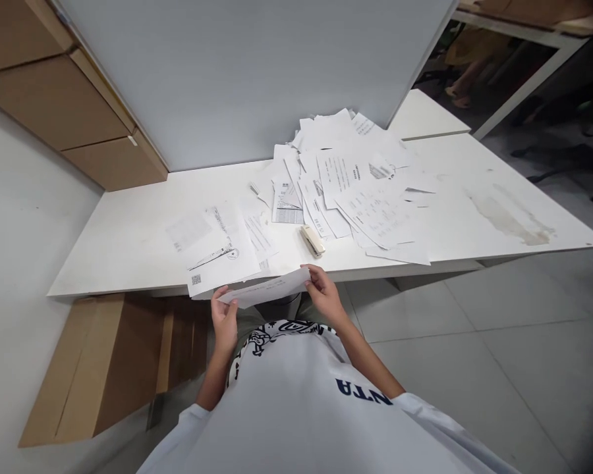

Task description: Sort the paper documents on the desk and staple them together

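Observation:
Both of my hands hold one white sheet of paper (267, 289) just in front of the white table (128, 230), below its near edge. My left hand (224, 320) pinches the sheet's left end, thumb on top. My right hand (325, 294) grips its right end with fingers curled. A cream stapler (312, 240) lies on the table just beyond my right hand. Two or three printed sheets (212, 247) lie flat at the table's near left. A big loose heap of printed papers (356, 178) covers the table's middle and back.
A grey partition panel (247, 72) stands along the table's far side. Brown cardboard boxes (59, 99) are stacked at upper left, and flat cardboard (99, 362) leans under the table. A stain (514, 217) marks the table's right part. Tiled floor lies to the right.

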Demonstrator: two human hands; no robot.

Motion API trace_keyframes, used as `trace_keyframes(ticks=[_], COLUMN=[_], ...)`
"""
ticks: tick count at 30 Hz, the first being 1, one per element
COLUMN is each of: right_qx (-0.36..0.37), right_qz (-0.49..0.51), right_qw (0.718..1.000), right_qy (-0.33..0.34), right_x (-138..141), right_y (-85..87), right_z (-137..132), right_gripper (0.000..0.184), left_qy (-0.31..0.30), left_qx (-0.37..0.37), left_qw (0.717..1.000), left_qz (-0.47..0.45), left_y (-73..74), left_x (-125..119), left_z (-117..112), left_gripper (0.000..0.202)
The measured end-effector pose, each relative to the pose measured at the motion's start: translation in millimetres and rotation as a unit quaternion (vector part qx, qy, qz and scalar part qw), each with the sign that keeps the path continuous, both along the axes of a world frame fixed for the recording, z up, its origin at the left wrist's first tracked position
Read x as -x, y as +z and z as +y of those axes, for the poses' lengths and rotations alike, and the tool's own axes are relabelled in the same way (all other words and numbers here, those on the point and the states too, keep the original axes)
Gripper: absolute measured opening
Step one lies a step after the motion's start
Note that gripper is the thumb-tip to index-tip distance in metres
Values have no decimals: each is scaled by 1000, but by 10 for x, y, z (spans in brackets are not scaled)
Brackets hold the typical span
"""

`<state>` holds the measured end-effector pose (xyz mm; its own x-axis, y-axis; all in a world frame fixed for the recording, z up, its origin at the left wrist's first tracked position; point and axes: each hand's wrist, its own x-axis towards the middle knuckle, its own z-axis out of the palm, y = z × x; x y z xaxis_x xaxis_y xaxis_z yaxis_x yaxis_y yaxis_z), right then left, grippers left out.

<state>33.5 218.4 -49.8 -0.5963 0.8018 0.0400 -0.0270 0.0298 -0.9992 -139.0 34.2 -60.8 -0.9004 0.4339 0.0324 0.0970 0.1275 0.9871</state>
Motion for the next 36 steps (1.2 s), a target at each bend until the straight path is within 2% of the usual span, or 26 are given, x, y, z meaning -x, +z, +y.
trace_keyframes(ticks=[3,6,9,13,17,20,22,25,27,29,32,34,36], right_qx=[-23,-48,-39,6,-54,-65,-34,-2,-8,-19,16,61,98], right_qz=[25,82,102,52,70,27,-49,-179,-230,-236,-223,-228,-244], right_qw=[998,992,986,987,987,991,994,983,972,970,974,972,965], right_qy=[-43,-84,-130,-152,-133,-115,-90,-39,-38,-55,-38,-10,2], right_x=[78,226,416,504,242,-81,-276,-476,-542,-571,-599,-620,-631], right_y=[312,522,511,391,441,437,354,183,115,114,191,246,292], right_z=[11,65,125,74,-22,94,279,586,741,857,1031,1167,1297], right_gripper=[27,23,25,20,17,18,21,36,42,45,47,48,51], left_qy=[31,42,6,4,-1,-26,-72,-150,-170,-172,-115,-66,-86], left_qx=[-77,-166,-169,-64,-48,-29,9,27,22,18,5,-6,-16], left_qw=[994,973,974,995,993,994,997,985,977,975,992,996,979], left_qz=[69,157,154,79,112,103,34,-78,-129,-142,-52,64,184], left_y=[270,467,484,394,462,527,490,303,156,58,82,213,399], left_x=[-17,33,120,140,26,-108,-202,-343,-427,-492,-554,-569,-550], left_z=[142,358,550,561,355,252,265,388,494,589,723,850,1044], left_gripper=[37,45,52,33,25,25,26,37,54,62,51,38,30])
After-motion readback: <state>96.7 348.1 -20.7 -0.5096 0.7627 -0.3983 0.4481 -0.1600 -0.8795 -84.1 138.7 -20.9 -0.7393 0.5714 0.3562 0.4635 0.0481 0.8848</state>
